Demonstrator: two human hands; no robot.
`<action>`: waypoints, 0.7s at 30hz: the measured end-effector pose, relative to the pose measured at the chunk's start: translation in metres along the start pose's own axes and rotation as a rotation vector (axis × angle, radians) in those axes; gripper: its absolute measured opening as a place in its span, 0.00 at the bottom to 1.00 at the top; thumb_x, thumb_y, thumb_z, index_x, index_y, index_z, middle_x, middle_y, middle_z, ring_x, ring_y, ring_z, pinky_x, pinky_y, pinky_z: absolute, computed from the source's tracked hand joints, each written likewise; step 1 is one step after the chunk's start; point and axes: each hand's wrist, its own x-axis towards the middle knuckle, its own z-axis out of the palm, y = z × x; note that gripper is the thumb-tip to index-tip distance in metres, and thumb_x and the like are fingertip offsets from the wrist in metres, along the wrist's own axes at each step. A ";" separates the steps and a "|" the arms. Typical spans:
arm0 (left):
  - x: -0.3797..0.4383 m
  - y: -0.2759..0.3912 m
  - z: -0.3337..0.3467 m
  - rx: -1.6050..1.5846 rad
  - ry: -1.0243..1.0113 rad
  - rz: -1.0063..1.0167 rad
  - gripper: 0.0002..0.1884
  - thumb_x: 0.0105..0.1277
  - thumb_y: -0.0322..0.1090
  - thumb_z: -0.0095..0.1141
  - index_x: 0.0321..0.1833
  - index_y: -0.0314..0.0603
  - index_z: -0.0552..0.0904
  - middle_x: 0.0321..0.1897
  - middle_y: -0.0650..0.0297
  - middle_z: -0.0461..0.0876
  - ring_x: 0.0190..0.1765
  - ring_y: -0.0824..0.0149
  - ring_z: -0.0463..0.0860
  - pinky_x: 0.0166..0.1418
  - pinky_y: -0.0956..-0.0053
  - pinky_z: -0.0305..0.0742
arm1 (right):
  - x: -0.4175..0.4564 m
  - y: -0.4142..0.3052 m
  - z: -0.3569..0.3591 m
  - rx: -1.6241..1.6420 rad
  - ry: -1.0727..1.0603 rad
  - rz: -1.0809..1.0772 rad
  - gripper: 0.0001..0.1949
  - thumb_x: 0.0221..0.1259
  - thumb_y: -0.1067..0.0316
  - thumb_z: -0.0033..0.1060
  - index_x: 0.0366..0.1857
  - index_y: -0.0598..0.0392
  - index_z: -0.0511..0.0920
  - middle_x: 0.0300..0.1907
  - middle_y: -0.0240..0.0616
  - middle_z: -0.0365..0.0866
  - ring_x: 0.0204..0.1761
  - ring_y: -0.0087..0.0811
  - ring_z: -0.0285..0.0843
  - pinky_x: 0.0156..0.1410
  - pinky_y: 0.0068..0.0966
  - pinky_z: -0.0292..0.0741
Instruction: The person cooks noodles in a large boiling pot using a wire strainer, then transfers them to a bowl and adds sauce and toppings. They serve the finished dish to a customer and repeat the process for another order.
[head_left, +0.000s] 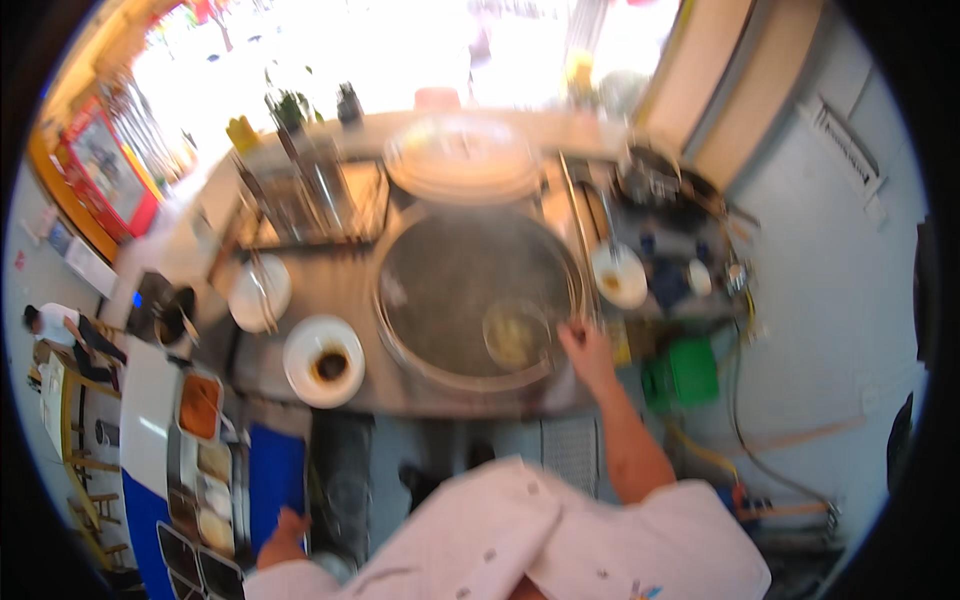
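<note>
A large round pot (450, 285) of steaming cloudy liquid is set into the counter before me. Low on its right side, a round strainer (517, 335) with pale food, perhaps noodles, sits in the liquid. My right hand (586, 349) is at the pot's right rim, its fingers closed, seemingly around the strainer's handle; blur hides the exact grip. My left hand (289, 525) hangs low at the left, near a blue panel (277, 472), and its fingers are unclear. Left of the pot stands a white bowl (300, 375) with dark sauce in the bottom.
Chopsticks lie across another white bowl (251, 307). A lid (461, 161) stands behind the pot. Metal containers (326, 187) hold utensils at back left. A white bowl (621, 277) sits right of the pot. Food trays (200, 405) line the left side. A person (71, 334) sits far left.
</note>
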 end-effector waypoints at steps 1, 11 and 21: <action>-0.019 0.026 -0.018 -0.102 -0.017 -0.078 0.51 0.55 0.55 0.67 0.71 0.24 0.57 0.68 0.39 0.67 0.70 0.47 0.69 0.71 0.61 0.69 | -0.005 -0.003 -0.006 -0.056 -0.005 0.037 0.15 0.61 0.53 0.64 0.33 0.56 0.79 0.27 0.41 0.82 0.29 0.37 0.81 0.36 0.32 0.75; -0.031 0.038 -0.031 -0.104 -0.052 -0.214 0.42 0.57 0.53 0.68 0.66 0.32 0.63 0.57 0.47 0.78 0.50 0.54 0.84 0.54 0.62 0.80 | -0.012 -0.017 0.008 -0.022 0.062 -0.052 0.12 0.60 0.58 0.64 0.28 0.55 0.77 0.21 0.39 0.78 0.25 0.41 0.77 0.32 0.34 0.72; -0.012 0.004 -0.001 -0.262 -0.051 -0.127 0.37 0.62 0.43 0.66 0.64 0.28 0.62 0.62 0.39 0.71 0.63 0.41 0.75 0.62 0.55 0.76 | 0.019 -0.035 -0.052 -0.207 -0.136 -0.067 0.07 0.63 0.61 0.58 0.35 0.53 0.79 0.33 0.43 0.83 0.35 0.41 0.83 0.40 0.33 0.77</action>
